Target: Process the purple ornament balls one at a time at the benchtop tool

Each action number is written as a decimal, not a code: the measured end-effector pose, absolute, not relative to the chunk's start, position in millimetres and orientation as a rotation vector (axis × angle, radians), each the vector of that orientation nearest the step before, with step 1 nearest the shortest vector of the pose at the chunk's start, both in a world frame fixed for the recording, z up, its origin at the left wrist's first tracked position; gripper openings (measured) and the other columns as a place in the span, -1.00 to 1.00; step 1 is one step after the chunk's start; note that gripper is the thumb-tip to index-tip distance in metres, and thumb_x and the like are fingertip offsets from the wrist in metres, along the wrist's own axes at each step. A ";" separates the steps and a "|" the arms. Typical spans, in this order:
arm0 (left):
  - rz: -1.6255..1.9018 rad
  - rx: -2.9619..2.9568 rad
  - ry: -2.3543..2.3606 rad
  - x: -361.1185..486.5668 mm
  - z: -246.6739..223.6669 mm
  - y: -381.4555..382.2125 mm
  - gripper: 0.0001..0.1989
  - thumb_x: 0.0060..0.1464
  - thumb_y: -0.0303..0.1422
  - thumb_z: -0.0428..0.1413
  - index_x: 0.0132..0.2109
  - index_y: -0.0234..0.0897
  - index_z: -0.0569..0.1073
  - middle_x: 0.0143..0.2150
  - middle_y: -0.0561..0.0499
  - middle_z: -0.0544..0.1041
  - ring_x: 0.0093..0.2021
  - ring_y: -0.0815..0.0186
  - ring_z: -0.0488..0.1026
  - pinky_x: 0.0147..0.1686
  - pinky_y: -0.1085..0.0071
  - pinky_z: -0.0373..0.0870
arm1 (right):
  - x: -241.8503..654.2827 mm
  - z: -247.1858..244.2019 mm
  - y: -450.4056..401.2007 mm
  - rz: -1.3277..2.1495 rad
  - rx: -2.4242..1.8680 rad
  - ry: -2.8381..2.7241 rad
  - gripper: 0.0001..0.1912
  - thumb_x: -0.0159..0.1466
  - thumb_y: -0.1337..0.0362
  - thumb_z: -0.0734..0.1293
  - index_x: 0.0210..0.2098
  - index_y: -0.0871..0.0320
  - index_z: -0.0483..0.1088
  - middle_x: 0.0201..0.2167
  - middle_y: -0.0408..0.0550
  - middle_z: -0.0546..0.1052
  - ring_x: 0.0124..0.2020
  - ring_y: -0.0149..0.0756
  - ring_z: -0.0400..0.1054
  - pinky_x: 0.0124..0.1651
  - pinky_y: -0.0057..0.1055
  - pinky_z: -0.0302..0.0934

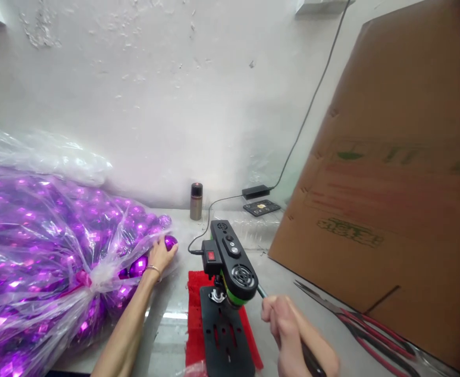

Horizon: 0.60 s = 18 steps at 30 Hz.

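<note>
Left hand (pixel 159 255) is stretched out to the clear bag of purple balls (pixel 37 251) along the bench's left edge, fingers wrapped around 1 purple ball (pixel 170 242) at the bag's mouth. Right hand (pixel 288 327) is closed on the lever (pixel 261 291) of the small black drill press (pixel 230 272), which sits on a red cloth (pixel 194 314) near the front edge.

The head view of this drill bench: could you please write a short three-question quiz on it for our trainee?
1. True or false: the left hand touches a purple ball.
2. What does the right hand grip: A the lever handle of the bench drill, B the scissors, C the small bottle?
3. What colour is the cloth under the drill's base?

Key: 1 true; 2 A; 3 red.
</note>
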<state>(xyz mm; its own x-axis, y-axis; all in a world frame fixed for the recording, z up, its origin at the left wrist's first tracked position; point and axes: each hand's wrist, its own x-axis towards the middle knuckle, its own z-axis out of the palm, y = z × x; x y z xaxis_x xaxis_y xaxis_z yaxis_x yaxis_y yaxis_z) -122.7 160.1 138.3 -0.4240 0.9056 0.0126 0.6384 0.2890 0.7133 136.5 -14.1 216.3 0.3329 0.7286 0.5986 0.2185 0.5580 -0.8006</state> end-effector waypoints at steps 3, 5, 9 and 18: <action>1.150 1.317 1.927 -120.7 145.6 129.5 -0.31 0.35 -0.14 0.12 0.47 -0.34 0.17 0.43 -0.40 0.39 0.39 -0.09 0.45 0.37 -0.04 0.41 | 140.5 224.3 -11.7 0.412 -0.976 -1.285 -0.48 0.57 0.08 0.23 -0.52 0.09 0.29 -0.59 -0.21 0.29 -0.57 -0.43 0.20 -0.46 -0.43 0.11; 1.251 1.268 1.752 -116.7 145.8 100.3 -0.28 0.37 -0.02 0.02 0.50 -0.26 0.09 0.44 -0.33 0.42 0.32 0.01 0.54 0.27 0.08 0.53 | 137.8 229.1 -13.5 0.422 -1.013 -1.245 -0.50 0.57 0.09 0.23 -0.51 0.09 0.27 -0.57 -0.22 0.28 -0.54 -0.43 0.18 -0.42 -0.44 0.11; 1.369 0.950 1.405 -93.0 121.7 41.9 -0.06 0.13 0.15 0.24 0.45 -0.25 0.14 0.25 -0.30 0.60 0.21 -0.03 0.63 0.25 0.06 0.56 | 137.4 232.4 -16.7 0.393 -1.013 -1.287 -0.54 0.58 0.18 0.21 -0.49 0.09 0.27 -0.56 -0.23 0.30 -0.53 -0.44 0.20 -0.41 -0.45 0.11; 1.159 1.205 1.419 -31.2 62.0 -7.8 -0.18 0.07 -0.03 0.33 0.38 -0.25 0.34 0.36 -0.28 0.55 0.39 -0.13 0.47 0.45 -0.04 0.32 | 150.0 233.5 -13.0 0.226 -0.966 -1.512 -0.60 0.57 0.37 0.17 -0.44 0.09 0.27 -0.57 -0.28 0.33 -0.57 -0.52 0.25 -0.47 -0.55 0.12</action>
<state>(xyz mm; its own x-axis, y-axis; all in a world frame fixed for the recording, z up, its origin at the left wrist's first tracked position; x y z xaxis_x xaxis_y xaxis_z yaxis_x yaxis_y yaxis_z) -31.2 -7.8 62.0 -0.1048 0.9923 -0.0664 0.1329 0.0801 0.9879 150.0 -13.0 233.5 0.1169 0.6730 0.7303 0.4304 0.6284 -0.6480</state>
